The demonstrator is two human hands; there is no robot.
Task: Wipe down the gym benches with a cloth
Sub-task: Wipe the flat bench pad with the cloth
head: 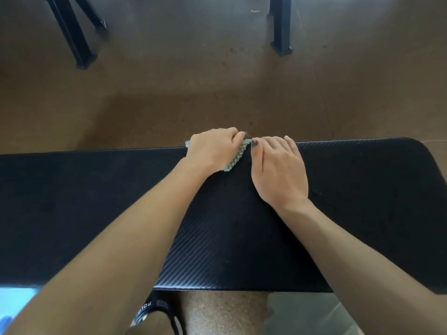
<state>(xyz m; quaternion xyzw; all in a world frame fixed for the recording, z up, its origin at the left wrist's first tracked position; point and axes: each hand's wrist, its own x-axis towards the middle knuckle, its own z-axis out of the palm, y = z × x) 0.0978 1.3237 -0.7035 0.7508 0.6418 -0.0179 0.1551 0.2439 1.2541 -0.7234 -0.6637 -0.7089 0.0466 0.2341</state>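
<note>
A black padded gym bench (350,189) runs across the view from left to right. My left hand (212,148) grips a green-grey cloth (238,155) at the bench's far edge, fingers curled over it; most of the cloth is hidden under the hand. Just to its right, my right hand (278,170) lies flat on the pad, with its fingers reaching the far edge and its thumb close to the cloth.
Brown gym floor (217,81) lies beyond the bench. Black metal equipment legs stand at the back left (72,32) and back right (280,27). My sandalled foot (154,315) and a trouser leg (309,315) show below the bench's near edge.
</note>
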